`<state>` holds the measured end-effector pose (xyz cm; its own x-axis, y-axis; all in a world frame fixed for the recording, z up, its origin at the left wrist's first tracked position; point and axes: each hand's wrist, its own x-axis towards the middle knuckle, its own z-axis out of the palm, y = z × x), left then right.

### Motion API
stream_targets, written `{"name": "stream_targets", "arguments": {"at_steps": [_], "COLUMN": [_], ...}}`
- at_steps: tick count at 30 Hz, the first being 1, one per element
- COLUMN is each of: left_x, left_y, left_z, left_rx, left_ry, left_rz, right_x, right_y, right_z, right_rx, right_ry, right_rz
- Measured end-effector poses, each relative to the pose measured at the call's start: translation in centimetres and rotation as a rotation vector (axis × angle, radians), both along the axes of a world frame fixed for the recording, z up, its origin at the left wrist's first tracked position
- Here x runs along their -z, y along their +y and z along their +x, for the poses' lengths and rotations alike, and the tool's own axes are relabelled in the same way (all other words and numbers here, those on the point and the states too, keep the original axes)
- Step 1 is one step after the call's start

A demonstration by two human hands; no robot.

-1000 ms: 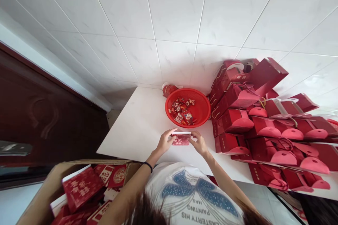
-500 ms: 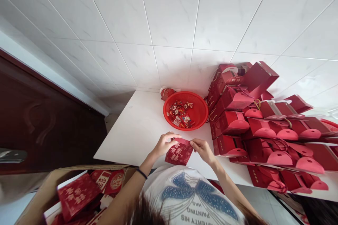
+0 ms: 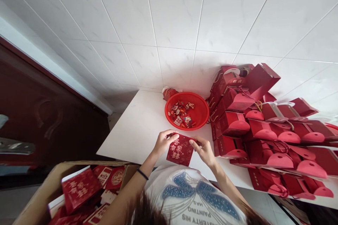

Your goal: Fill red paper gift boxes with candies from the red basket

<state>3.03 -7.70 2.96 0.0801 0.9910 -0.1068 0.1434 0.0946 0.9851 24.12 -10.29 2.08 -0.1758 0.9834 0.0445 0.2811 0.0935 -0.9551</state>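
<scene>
A flat red box blank with gold characters [image 3: 180, 150] is held upright over the near edge of the white table [image 3: 137, 130]. My left hand [image 3: 163, 142] pinches its upper left corner. My right hand [image 3: 202, 149] grips its upper right edge with curled fingers. Just beyond the blank sits a round red basket [image 3: 202, 109] holding several small wrapped sweets [image 3: 182, 113].
A large heap of folded red gift boxes with pink flaps [image 3: 264, 130] fills the table's right side. A cardboard carton [image 3: 34, 204] of flat red blanks stands at lower left. A dark wooden door [image 3: 39, 119] is at left; white tiled wall behind.
The red blank, lying low and edge-on between my hands a second ago, has been lifted and turned so its printed face shows. Both hands stayed on its top corners.
</scene>
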Motion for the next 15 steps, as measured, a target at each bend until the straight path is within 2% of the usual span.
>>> {"name": "stream_targets", "arguments": {"at_steps": [3, 5, 7, 10, 13, 15], "left_x": [-0.3, -0.4, -0.4, -0.4, 0.0, 0.5], "left_y": [-0.1, 0.1, 0.4, 1.2, 2.1, 2.5], "left_z": [0.4, 0.7, 1.0, 1.7, 2.2, 2.4], "left_rx": [-0.013, 0.007, 0.038, 0.052, -0.002, -0.027], "left_ry": [-0.064, -0.097, -0.156, -0.261, -0.238, -0.171], "left_rz": [-0.033, -0.029, -0.005, 0.022, 0.0, -0.026], "right_x": [-0.6, -1.6, -3.2, -6.9, -11.4, -14.1], "right_y": [-0.2, -0.5, -0.8, -1.6, -2.5, -2.9], "right_z": [0.4, 0.8, 1.7, 4.3, 8.7, 12.6], "right_rx": [0.011, 0.022, 0.037, 0.093, 0.283, 0.566], "right_ry": [0.012, -0.011, -0.041, -0.054, -0.028, 0.007], "right_rz": [-0.011, 0.039, 0.118, 0.184, 0.215, 0.375]}}
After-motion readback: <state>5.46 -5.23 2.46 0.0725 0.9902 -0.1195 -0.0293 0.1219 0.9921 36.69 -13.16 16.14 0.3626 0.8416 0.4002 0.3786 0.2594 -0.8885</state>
